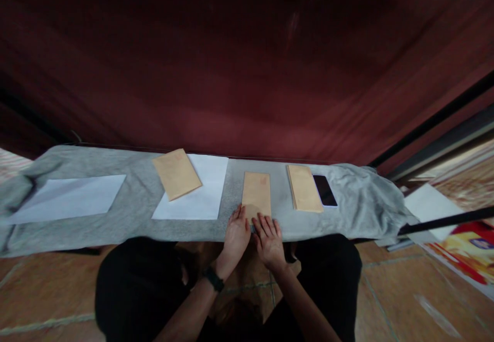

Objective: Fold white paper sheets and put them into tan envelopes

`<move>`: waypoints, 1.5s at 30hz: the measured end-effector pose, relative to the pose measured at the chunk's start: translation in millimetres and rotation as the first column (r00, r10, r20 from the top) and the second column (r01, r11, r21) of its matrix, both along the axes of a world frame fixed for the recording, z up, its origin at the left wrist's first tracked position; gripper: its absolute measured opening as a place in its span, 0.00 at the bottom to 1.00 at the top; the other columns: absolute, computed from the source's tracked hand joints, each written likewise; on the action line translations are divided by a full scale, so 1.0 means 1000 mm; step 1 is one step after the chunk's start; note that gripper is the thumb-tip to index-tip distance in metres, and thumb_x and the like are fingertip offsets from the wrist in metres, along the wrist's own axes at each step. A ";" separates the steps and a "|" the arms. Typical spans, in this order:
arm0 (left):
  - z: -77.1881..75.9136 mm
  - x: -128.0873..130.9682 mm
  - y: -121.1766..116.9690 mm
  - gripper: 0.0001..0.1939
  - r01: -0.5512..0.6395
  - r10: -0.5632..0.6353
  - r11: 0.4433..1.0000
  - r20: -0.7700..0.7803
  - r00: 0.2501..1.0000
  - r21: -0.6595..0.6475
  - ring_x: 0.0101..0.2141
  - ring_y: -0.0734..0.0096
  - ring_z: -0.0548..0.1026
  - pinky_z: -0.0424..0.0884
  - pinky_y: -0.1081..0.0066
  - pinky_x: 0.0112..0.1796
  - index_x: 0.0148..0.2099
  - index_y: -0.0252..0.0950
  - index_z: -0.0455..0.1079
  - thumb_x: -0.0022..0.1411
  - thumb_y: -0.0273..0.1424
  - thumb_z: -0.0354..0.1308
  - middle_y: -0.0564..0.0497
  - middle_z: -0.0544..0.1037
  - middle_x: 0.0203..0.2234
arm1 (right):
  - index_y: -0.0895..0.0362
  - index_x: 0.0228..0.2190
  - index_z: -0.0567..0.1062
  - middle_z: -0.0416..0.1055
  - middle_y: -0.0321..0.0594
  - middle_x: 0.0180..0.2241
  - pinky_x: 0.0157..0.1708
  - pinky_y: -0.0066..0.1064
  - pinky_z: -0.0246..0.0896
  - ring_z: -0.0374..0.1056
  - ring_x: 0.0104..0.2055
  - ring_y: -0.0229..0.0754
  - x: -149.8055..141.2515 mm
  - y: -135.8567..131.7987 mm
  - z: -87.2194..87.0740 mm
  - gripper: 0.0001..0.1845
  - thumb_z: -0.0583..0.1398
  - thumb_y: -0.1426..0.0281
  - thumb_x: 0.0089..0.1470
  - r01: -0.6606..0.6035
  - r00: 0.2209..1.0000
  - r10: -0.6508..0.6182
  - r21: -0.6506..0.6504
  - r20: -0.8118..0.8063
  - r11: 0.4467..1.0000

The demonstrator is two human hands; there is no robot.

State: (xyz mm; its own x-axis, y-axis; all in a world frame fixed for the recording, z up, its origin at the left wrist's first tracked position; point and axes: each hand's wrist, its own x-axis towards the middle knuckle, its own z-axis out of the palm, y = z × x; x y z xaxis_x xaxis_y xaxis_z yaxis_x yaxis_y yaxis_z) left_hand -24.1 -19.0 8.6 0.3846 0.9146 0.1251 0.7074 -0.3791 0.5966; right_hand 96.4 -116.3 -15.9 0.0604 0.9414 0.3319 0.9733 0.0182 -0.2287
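Note:
A tan paper envelope [256, 193] lies flat in front of me on the grey cloth, its long side pointing away from me. My left hand [236, 233] rests on its lower left corner, thumb side down along the edge. The fingers of my right hand [269, 240] are spread flat over its near end. To the right sits a small stack of similar envelopes [304, 187]. Another tan envelope or pile of them [177, 174] lies tilted on a white sheet of paper [210, 198] to the left.
A phone [325, 191] lies beside the right stack. At far left is another white sheet [73, 196]. The grey cloth [131, 198] covers a narrow bench against a dark red panel [239, 74]. Black metal bars [443, 222] and a colourful printed box [473, 249] stand at the right.

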 end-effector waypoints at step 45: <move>0.011 0.028 0.016 0.23 0.557 -0.514 0.821 -0.262 0.817 0.124 0.68 0.61 0.52 0.45 0.53 0.66 0.67 0.44 0.60 0.73 0.38 0.44 0.50 0.59 0.68 | 0.57 0.34 0.75 0.80 0.46 0.31 0.34 0.38 0.73 0.78 0.33 0.46 0.036 0.013 0.025 0.13 0.61 0.60 0.54 0.010 -0.305 -0.455 -0.480 -0.837 0.877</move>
State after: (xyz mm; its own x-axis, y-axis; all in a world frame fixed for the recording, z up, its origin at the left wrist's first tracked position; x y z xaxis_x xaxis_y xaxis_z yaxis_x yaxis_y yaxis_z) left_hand 3.8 -3.4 19.2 0.8421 0.5228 0.1325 0.4572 -0.8223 0.3387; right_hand 132.3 -103.3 8.8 0.3069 0.7470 -0.5897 -0.5145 -0.3911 -0.7631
